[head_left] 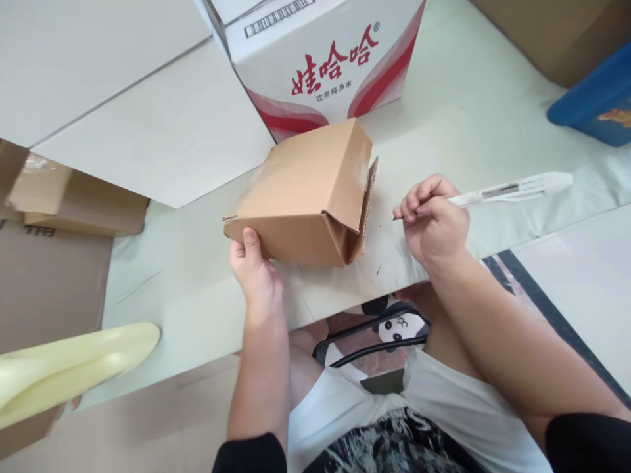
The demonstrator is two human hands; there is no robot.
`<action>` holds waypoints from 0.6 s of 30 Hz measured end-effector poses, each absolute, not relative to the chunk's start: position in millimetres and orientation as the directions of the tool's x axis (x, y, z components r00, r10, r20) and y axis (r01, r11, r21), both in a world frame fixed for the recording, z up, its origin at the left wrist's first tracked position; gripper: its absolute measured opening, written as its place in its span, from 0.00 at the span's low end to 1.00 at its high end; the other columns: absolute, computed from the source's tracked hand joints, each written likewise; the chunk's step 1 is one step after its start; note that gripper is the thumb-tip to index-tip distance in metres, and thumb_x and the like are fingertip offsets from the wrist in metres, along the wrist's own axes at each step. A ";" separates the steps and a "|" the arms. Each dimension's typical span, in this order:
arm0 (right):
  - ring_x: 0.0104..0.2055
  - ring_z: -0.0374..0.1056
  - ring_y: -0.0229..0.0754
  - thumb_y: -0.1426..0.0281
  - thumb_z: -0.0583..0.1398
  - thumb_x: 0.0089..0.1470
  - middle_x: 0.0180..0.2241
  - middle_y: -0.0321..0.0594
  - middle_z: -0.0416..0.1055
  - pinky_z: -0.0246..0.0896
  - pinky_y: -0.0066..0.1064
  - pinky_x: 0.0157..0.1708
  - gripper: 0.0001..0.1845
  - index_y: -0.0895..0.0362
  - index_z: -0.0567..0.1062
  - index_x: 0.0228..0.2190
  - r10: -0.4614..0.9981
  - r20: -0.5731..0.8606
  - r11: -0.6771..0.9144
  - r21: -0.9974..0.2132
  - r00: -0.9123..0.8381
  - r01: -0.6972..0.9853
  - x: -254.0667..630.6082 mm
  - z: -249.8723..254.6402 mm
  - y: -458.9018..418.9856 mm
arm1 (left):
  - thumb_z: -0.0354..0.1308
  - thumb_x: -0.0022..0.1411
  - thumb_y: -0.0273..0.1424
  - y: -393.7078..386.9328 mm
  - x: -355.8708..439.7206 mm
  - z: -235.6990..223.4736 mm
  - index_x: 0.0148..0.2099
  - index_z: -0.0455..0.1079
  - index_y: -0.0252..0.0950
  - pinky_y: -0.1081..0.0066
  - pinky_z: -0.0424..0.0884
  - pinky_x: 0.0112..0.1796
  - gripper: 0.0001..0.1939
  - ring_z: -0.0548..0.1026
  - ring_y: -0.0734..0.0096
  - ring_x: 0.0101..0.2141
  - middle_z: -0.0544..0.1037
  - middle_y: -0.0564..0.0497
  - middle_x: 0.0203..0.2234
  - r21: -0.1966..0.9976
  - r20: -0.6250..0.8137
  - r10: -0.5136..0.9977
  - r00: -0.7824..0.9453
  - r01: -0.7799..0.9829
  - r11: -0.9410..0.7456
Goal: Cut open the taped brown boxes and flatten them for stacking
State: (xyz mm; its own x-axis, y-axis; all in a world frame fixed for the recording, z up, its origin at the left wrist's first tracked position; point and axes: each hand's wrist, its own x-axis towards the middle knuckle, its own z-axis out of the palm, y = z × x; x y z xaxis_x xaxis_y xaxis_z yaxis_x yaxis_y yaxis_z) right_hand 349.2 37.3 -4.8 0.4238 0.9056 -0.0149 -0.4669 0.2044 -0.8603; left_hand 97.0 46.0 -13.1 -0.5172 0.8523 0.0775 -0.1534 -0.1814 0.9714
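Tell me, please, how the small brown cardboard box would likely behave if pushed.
The cardboard box should stay fairly stiff, since its faces look flat. The flap at its right end may flex, since it stands ajar. Its flat sides make rolling unlikely.

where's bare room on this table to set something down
Widest bare patch: the pale green tabletop between the red-and-white cardboard carton and the blue plastic container. Another lies between the left hand and the smooth yellow object. Crowded: in front of the carton, where that hand holds the brown cardboard box.
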 end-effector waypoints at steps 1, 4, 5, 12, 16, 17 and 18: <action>0.18 0.52 0.32 0.76 0.56 0.29 0.18 0.29 0.60 0.57 0.29 0.24 0.09 0.53 0.68 0.20 0.918 0.034 0.220 -0.871 0.394 -0.439 348.9 -4.5 34.8 | 0.78 0.46 0.56 46.2 96.5 -12.8 0.41 0.78 0.37 0.70 0.72 0.55 0.31 0.79 0.62 0.53 0.83 0.48 0.41 0.971 0.086 0.844 -0.530 -0.145 -0.191; 0.21 0.57 0.33 0.77 0.59 0.38 0.19 0.32 0.67 0.52 0.27 0.22 0.07 0.54 0.74 0.22 0.978 0.146 0.193 -0.900 0.148 -0.390 350.6 0.1 23.8 | 0.79 0.45 0.55 45.1 96.4 -12.2 0.42 0.77 0.36 0.69 0.73 0.55 0.32 0.80 0.63 0.51 0.83 0.49 0.41 0.972 0.126 0.816 -0.564 -0.096 -0.216; 0.21 0.60 0.33 0.77 0.59 0.42 0.20 0.33 0.70 0.52 0.27 0.21 0.07 0.55 0.77 0.23 0.987 0.160 0.147 -0.915 -0.004 -0.376 352.1 3.4 19.1 | 0.79 0.45 0.55 44.1 96.6 -11.9 0.43 0.77 0.36 0.69 0.73 0.55 0.33 0.80 0.63 0.51 0.83 0.49 0.41 0.973 0.131 0.809 -0.574 -0.082 -0.216; 0.36 0.78 0.37 0.72 0.58 0.65 0.55 0.48 0.80 0.74 0.29 0.32 0.13 0.56 0.83 0.41 0.749 0.146 0.136 -0.989 -0.646 -0.065 353.0 20.9 -7.2 | 0.78 0.48 0.54 32.0 95.0 -8.7 0.42 0.76 0.35 0.69 0.73 0.55 0.31 0.80 0.66 0.48 0.82 0.50 0.39 0.977 0.165 0.769 -0.618 -0.005 -0.213; 0.59 0.75 0.51 0.61 0.60 0.67 0.61 0.49 0.76 0.77 0.36 0.42 0.13 0.53 0.82 0.44 0.904 0.202 0.242 -0.968 -0.376 0.063 346.5 6.2 -7.0 | 0.76 0.48 0.56 26.9 94.2 -7.1 0.43 0.76 0.35 0.67 0.74 0.55 0.32 0.80 0.64 0.48 0.83 0.47 0.41 0.982 0.179 0.770 -0.612 0.062 -0.179; 0.57 0.76 0.51 0.60 0.60 0.66 0.63 0.49 0.74 0.77 0.38 0.43 0.14 0.53 0.81 0.45 0.932 0.184 0.214 -0.975 -0.313 0.066 346.2 2.2 -5.6 | 0.76 0.48 0.56 26.3 94.0 -7.3 0.43 0.77 0.34 0.67 0.74 0.54 0.33 0.80 0.64 0.47 0.83 0.46 0.41 0.983 0.181 0.780 -0.599 0.080 -0.167; 0.52 0.78 0.49 0.59 0.60 0.66 0.65 0.48 0.72 0.77 0.40 0.44 0.15 0.52 0.81 0.47 0.956 0.147 0.168 -0.984 -0.254 0.065 346.2 -1.2 -4.0 | 0.76 0.48 0.57 26.0 93.6 -7.7 0.43 0.77 0.34 0.67 0.74 0.54 0.34 0.81 0.63 0.47 0.83 0.46 0.42 0.983 0.184 0.794 -0.580 0.100 -0.155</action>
